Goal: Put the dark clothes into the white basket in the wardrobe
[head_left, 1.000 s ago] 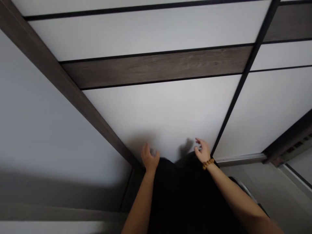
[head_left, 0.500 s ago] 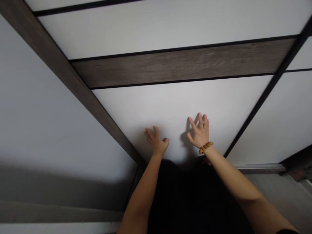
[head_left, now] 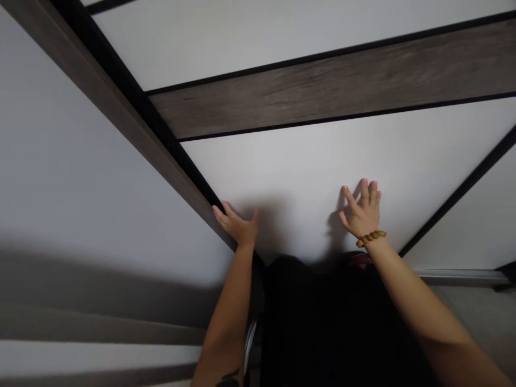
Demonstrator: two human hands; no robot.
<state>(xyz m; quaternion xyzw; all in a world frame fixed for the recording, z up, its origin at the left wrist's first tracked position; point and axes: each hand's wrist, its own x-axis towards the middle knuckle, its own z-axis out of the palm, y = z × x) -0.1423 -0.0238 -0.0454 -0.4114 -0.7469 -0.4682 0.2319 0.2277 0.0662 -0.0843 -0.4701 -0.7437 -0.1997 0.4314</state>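
A large sliding door with white panels, a wood-grain band and black trim fills the view before me. My right hand, with a beaded bracelet at its wrist, lies against the lower white panel with its fingers spread. At the door's left side, my left hand is open, thumb apart, its fingertips by the black edge strip and the wooden frame post. Whether those fingertips press on the strip or the post I cannot tell. Neither hand holds anything.
A grey-white wall or side panel stands to the left of the post. Another white door panel lies beyond the black trim on the right, above a metal floor track. My dark clothing hides the floor below.
The door has slid right, and its black left edge now shows beside the post. My right hand has gone right with it; my left hand has moved from the panel to the left edge.
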